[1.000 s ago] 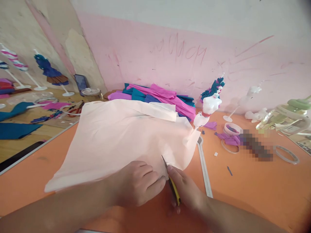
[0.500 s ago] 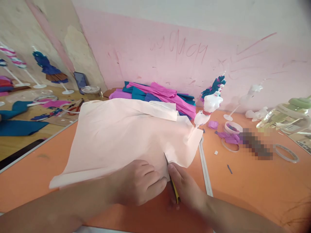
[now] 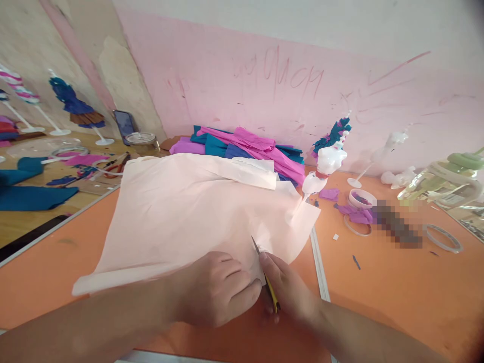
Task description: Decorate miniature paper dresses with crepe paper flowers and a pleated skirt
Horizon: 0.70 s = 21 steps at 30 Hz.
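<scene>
A large sheet of pale cream crepe paper (image 3: pixel 189 217) lies spread on the orange table (image 3: pixel 397 287). My left hand (image 3: pixel 215 290) rests fingers-down on the paper's near edge, pressing it flat. My right hand (image 3: pixel 289 292) is closed around a yellow utility knife (image 3: pixel 266 280). The knife's blade tip points up into the paper's near edge, just right of my left fingers. A metal ruler (image 3: pixel 319 267) lies on the table to the right, partly under the sheet's corner.
Folded pink, teal and purple crepe paper (image 3: pixel 245 148) is stacked against the pink wall. A white figurine on a stand (image 3: pixel 327 161) rises by the sheet's right corner. Tape rings (image 3: pixel 442 237), purple scraps and a glass jar sit to the right. More stands and paper lie at left.
The knife blade has shifted slightly up and left along the paper's edge. The sheet's right corner has spread a little further right. My left hand stays pressed down.
</scene>
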Each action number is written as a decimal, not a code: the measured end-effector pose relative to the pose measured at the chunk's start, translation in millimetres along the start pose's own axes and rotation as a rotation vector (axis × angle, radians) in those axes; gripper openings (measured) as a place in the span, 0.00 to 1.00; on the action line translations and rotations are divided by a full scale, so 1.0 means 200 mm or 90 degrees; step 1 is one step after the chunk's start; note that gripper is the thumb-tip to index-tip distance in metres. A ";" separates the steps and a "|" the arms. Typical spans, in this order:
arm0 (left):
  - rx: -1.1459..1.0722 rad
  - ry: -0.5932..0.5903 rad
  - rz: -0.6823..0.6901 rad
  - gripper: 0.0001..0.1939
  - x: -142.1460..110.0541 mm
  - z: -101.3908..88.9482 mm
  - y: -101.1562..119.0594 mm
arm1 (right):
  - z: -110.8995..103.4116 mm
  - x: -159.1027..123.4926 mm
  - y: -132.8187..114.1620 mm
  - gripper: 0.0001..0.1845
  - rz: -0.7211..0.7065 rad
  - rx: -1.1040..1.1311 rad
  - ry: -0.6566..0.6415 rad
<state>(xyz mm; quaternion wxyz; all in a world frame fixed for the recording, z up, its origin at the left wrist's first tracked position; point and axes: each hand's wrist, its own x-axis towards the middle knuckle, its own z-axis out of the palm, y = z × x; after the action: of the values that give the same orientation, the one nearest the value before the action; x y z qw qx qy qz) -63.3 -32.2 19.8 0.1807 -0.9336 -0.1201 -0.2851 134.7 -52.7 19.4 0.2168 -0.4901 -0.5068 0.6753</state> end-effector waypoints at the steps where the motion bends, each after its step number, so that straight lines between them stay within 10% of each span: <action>1: 0.000 0.003 -0.001 0.03 0.00 0.00 0.00 | 0.00 0.00 0.00 0.25 0.002 0.000 -0.002; 21: 0.007 0.005 -0.011 0.02 0.00 -0.01 -0.01 | -0.03 0.04 -0.03 0.30 -0.010 -0.030 -0.018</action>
<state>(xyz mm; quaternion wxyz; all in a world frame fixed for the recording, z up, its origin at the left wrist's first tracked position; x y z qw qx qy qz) -64.8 -30.1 22.1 0.1842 -0.9303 -0.1289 -0.2897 136.0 -40.6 21.1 0.2035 -0.4811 -0.5295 0.6684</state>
